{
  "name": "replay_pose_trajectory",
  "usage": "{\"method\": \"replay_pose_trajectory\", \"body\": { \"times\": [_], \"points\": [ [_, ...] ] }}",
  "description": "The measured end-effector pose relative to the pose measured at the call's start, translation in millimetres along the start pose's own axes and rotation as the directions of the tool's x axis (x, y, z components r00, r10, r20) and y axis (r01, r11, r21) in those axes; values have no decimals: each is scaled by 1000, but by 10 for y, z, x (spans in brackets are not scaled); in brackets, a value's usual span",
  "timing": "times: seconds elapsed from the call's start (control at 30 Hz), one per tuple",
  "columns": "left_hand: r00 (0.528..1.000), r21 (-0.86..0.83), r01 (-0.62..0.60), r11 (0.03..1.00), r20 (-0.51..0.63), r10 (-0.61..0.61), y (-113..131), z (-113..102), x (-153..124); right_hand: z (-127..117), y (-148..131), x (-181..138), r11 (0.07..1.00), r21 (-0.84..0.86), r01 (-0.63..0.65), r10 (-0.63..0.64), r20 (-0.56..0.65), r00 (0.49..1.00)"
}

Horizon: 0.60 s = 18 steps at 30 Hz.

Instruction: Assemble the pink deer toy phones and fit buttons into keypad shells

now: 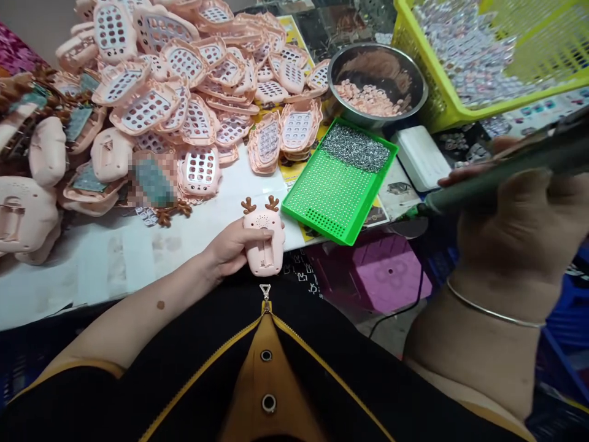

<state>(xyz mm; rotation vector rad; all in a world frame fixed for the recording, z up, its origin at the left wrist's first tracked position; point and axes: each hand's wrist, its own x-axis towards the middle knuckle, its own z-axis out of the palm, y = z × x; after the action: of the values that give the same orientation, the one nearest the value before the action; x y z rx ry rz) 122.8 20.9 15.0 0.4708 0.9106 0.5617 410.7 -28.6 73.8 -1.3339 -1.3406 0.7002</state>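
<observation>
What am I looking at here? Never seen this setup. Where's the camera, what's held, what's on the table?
No machine here: these are a person's two bare hands. There's just one picture, from a camera worn on the head, looking forward and down, so the person's own clothing fills the bottom.

The left hand holds a pink casing with brown antlers, its open recess facing the camera. The right hand grips a long dark tool, too blurred to identify.

On the table, a heap of pink shells spreads across the left and back. Right of it are a metal bowl of small pink parts, a green tray with what look like screws, and a yellow-green basket of small pieces.
</observation>
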Motion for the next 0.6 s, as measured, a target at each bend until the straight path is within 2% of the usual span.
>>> {"method": "replay_pose_trajectory", "body": {
  "times": [0.17, 0.23, 0.33, 0.4, 0.53, 0.6],
  "points": [
    [994, 21, -30, 999, -105, 32, -17, 49, 12, 426, -26, 57, 998, 13, 54, -54, 28, 998],
    [992, 30, -22, 999, -127, 26, -19, 70, 16, 551, -21, 134, 988, 65, 138, -134, -52, 990],
    [992, 33, -13, 999, -123, 17, -15, 79, 23, 719, 43, 217, 949, 170, 267, -229, -213, 950],
    [994, 32, -4, 999, -113, 8, -9, 68, 27, 819, 108, 227, 933, 204, 296, -245, -241, 939],
    [997, 20, 12, 1000, -80, -10, 6, 43, 38, 936, 217, 199, 969, 50, 242, -224, -236, 946],
    [997, 10, 15, 1000, -76, -15, 15, 41, 44, 954, 242, 194, 979, -27, 203, -205, -185, 961]
  ]
}}
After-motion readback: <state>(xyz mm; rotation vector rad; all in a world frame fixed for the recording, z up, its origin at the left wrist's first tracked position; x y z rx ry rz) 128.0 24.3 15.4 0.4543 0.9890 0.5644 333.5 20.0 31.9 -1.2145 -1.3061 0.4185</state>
